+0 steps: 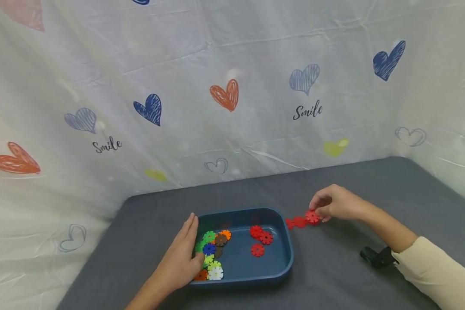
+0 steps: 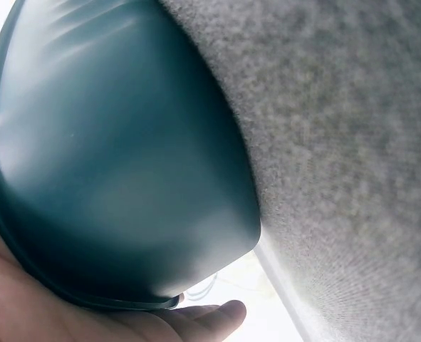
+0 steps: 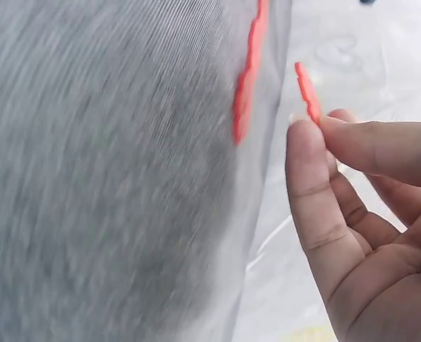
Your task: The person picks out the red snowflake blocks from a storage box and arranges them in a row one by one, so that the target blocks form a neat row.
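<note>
My right hand (image 1: 339, 202) pinches a red notched disc (image 1: 312, 216) between thumb and forefinger. In the right wrist view the red disc (image 3: 308, 92) is edge-on, held above the cloth. More red discs (image 1: 299, 221) lie on the cloth under it, just right of the blue tray (image 1: 288, 258); partly hidden, they show as a red strip (image 3: 247, 85) in the right wrist view. My left hand (image 1: 182, 258) rests along the tray's left rim, fingers straight, thumb over the edge. Inside the tray, several red discs (image 1: 257, 250) lie toward the right.
Green, blue, orange, brown, yellow and white discs (image 1: 215, 273) are bunched at the tray's left end. A black object (image 1: 376, 257) shows by the right forearm. Grey cloth (image 1: 333, 275) covers the table; a white curtain (image 1: 255, 142) printed with hearts hangs behind.
</note>
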Demonstrator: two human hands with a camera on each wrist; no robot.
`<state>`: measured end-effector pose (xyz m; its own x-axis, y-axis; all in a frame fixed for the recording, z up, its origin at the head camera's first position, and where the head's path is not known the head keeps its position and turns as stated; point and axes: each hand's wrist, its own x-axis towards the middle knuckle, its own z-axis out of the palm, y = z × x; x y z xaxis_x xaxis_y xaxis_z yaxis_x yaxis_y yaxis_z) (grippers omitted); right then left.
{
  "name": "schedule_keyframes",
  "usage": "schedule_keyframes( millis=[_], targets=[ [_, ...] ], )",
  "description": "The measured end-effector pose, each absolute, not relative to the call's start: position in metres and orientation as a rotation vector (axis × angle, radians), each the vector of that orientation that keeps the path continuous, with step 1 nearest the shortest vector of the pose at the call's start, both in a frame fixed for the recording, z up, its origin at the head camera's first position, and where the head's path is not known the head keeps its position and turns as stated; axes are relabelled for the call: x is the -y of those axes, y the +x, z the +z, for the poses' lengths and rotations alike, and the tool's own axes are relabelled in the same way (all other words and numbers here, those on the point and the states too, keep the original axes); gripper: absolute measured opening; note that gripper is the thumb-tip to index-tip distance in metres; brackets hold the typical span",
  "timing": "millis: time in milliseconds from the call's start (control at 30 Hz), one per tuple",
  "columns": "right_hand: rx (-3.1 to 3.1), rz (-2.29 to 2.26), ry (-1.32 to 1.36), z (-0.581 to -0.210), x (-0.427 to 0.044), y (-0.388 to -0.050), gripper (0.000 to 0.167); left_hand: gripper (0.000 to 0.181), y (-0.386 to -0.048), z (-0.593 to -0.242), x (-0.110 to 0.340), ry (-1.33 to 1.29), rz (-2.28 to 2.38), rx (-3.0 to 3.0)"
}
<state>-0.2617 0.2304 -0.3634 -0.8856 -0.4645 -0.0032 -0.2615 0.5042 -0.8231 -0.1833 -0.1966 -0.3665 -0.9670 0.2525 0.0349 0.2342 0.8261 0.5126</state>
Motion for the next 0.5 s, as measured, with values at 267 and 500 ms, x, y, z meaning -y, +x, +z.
schedule_keyframes(
  millis=[267,500],
  targets=[
    [-2.506,-1.354,-0.527,-0.367,-0.251,-0.269,0.011,0.084,-0.181,-0.367,0.195,0.404,0.84,-2.977],
    [-2.478,-1.369,-0.442,-0.373,-0.258,-0.268,0.012,0.084,-0.181,-0.369,0.195,0.421,0.829,-2.98]
  ],
)
